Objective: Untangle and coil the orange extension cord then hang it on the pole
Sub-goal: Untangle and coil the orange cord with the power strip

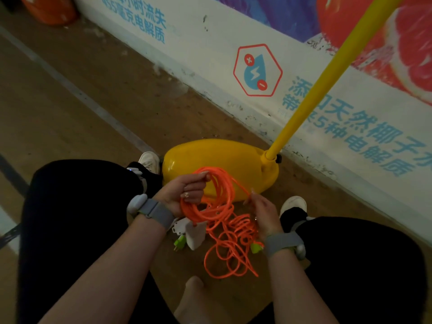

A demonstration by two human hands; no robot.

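My left hand (187, 192) grips several coiled loops of the orange extension cord (219, 206), held just above the floor. My right hand (261, 211) pinches a single strand that runs up to the coil. Below both hands the cord lies in a loose tangle on the floor, between my knees. Two green plugs show, one at the left (179, 242) and one by my right wrist (256, 247). A white tag (196, 232) hangs from the coil. The yellow pole (327, 73) rises to the upper right from its yellow base (224, 157), right behind the cord.
A white wall with printed blue lettering (350, 127) runs diagonally behind the pole. My black-trousered knees and white shoes (293, 203) flank the cord. An orange object (49, 10) stands at the top left. Brown floor spreads to the left.
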